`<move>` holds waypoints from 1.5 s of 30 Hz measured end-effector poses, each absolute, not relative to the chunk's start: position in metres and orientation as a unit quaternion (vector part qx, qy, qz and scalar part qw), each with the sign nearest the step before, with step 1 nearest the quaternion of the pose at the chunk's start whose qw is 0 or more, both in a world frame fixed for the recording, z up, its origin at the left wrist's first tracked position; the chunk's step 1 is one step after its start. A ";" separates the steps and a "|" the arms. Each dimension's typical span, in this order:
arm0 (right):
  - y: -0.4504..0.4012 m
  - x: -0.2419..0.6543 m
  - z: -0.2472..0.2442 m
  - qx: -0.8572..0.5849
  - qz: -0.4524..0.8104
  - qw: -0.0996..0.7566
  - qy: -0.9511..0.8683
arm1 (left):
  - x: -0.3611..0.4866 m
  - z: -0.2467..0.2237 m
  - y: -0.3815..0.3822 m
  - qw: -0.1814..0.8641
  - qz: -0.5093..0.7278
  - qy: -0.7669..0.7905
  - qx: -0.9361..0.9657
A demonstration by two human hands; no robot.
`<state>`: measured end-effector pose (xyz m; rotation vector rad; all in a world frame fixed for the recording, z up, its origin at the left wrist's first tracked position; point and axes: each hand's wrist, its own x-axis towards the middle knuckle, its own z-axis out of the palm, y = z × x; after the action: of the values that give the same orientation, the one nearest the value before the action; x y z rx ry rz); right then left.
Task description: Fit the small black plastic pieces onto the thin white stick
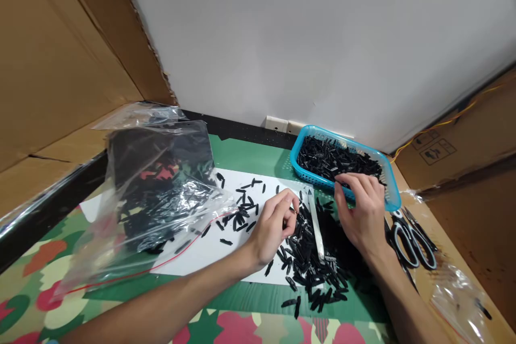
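Observation:
My left hand (276, 223) is closed in a pinch above the white sheet (189, 258), beside a heap of small black strips (306, 258). A tiny thing shows at its fingertips, too small to name. At the near rim of a blue plastic basket (296, 153), my right hand (360, 209) has its thumb and forefinger close together. What lies between those fingertips, if anything, is hidden. The basket holds many similar black pieces (338, 156). A thin whitish stick (316, 226) lies across the heap between my hands. More black strips lie scattered on the sheet to the left.
A clear zip bag (173, 209) with a dark sheet in it covers the left side. Scissors (411, 239) lie to the right, near a small clear bag (459, 301). Cardboard walls (479, 226) flank both sides, with a white wall (306, 43) behind.

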<state>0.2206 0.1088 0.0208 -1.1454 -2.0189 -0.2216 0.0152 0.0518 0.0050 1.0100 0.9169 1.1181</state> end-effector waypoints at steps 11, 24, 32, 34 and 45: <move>0.074 0.177 0.027 -0.296 0.295 0.314 -0.852 | 0.017 0.010 0.049 0.703 0.449 0.385 0.395; 0.076 0.179 0.029 -0.307 0.297 0.251 -0.869 | 0.017 0.006 0.047 0.703 0.428 0.422 0.381; 0.076 0.183 0.027 -0.283 0.258 0.240 -0.892 | 0.019 0.007 0.046 0.688 0.444 0.414 0.396; 0.075 0.182 0.025 -0.273 0.207 0.228 -0.912 | 0.019 0.008 0.046 0.693 0.438 0.411 0.399; 0.083 0.190 0.022 -0.321 0.199 0.341 -0.861 | 0.015 0.007 0.053 0.654 0.488 0.411 0.407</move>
<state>0.1902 0.0830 0.0220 -0.8354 -2.2405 0.5171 0.0145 0.0529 0.0066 0.9227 0.9322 1.1080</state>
